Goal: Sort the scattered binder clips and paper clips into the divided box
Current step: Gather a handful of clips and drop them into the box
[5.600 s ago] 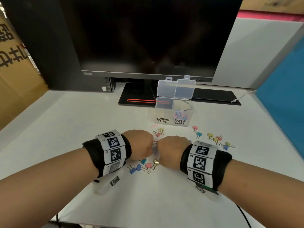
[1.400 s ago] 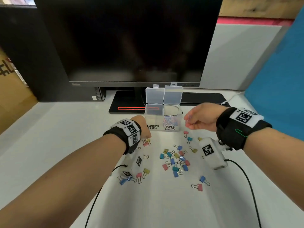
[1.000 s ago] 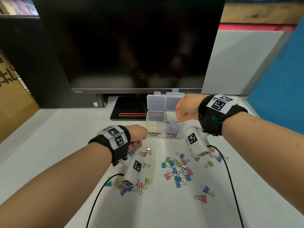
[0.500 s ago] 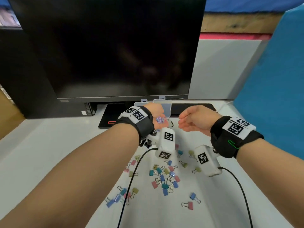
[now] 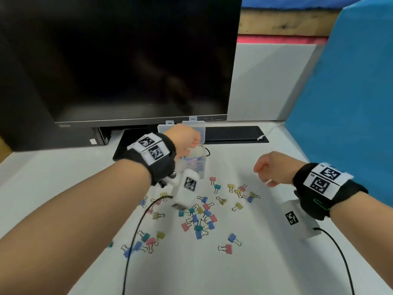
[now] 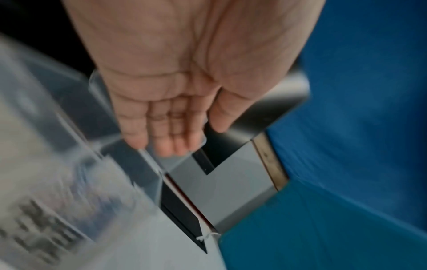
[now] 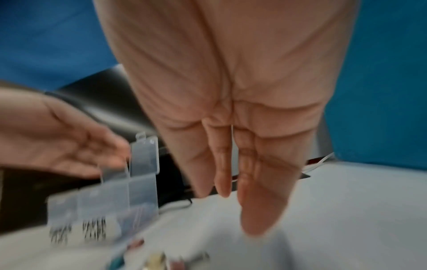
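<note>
Clear plastic divided box [image 5: 201,159] sits under the flat left hand [image 5: 184,139].

Pink, blue, teal and yellow metal binder clips [image 5: 198,220] dot the white desk [image 5: 212,273]; black wristbands [image 5: 331,192] carry black-and-white square-patterned tags.

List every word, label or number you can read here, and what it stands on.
Nothing reads clearly.
Divided box: two dark-lettered labels, blurred.
Monitor: bezel badge, too small.
Right wristband: tiny print, perhaps "R5", uncertain; otherwise coded squares.
</note>
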Tool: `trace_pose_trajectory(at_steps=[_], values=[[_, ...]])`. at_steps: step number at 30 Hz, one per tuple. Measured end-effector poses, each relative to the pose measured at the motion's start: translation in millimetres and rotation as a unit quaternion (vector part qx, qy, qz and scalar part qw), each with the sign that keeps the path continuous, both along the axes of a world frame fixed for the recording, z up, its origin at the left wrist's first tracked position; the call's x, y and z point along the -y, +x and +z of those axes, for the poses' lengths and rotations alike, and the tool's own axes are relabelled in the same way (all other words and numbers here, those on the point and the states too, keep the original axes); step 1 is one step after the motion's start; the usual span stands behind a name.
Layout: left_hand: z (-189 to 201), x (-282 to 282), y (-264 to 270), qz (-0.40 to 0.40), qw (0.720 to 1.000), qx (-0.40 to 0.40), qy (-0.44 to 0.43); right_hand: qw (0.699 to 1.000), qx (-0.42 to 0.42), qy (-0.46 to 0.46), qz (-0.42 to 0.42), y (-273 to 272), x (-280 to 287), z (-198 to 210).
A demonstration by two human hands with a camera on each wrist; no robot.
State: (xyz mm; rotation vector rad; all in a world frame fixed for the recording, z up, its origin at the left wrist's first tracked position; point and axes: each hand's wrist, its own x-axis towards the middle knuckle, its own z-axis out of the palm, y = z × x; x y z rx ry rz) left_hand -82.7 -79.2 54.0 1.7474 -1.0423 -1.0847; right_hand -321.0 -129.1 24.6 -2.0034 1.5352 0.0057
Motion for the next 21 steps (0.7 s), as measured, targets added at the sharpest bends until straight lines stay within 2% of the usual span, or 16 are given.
trace_pose_trajectory(at_steps=[2, 4, 7, 9, 11, 13, 15, 18, 21], values=[[-1, -25, 14, -0.036, 0.993, 0.09, -0.062, 0.996, -0.074, 0.031, 0.034, -3, -8, -6], [-5, -56, 31, -0.064, 0.972, 0.211, -0.086, 0.991, -0.098, 0.075, 0.047, -3, -16, -11], [-23, -98, 68, -0.086, 0.947, 0.309, 0.002, 0.987, -0.116, 0.08, 0.08, 7, -28, -19], [-34, -121, 93, -0.088, 0.932, 0.329, 0.125, 0.984, -0.13, 0.052, 0.107, 20, -37, -21], [-43, -142, 111, -0.088, 0.916, 0.313, 0.233, 0.983, -0.13, 0.037, 0.124, 33, -46, -24], [-49, -157, 117, -0.097, 0.907, 0.292, 0.289, 0.982, -0.128, 0.03, 0.138, 45, -54, -24], [-55, -165, 112, -0.12, 0.895, 0.303, 0.304, 0.979, -0.136, 0.022, 0.152, 57, -62, -24], [-65, -163, 95, -0.152, 0.871, 0.374, 0.282, 0.97, -0.165, 0.0, 0.179, 74, -75, -22], [-67, -155, 80, -0.151, 0.882, 0.363, 0.258, 0.956, -0.208, -0.032, 0.203, 88, -83, -23]])
